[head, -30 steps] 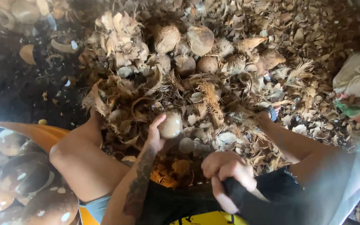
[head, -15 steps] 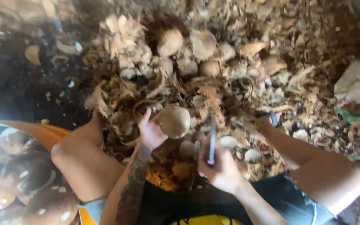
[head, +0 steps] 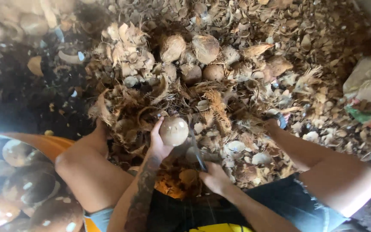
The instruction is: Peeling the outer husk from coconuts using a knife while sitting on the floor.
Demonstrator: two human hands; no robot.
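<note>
Two bare hands worked over a floor of coconut husk. The left hand (head: 159,139) had its grip clenched around a round, pale brown peeled coconut (head: 174,131), fingers curled at its left side and thumb under it, holding it up above the litter between the person's knees. The right hand (head: 214,177) had its grip closed on the handle of a dark blade (head: 195,146), which rose from that fist and lay against the right side of the coconut. Beyond the left grip, farther from the body, a heap of husk shreds (head: 213,107) was piled, and past it stood several unpeeled coconuts (head: 205,48) close together. Below the left grip and toward the body lay an orange-brown husk piece (head: 174,184). Well off to the left of the left grip, an orange-rimmed tub (head: 44,144) held more peeled coconuts in water. Far to the right of the right grip lay a crumpled sack (head: 368,92).
</note>
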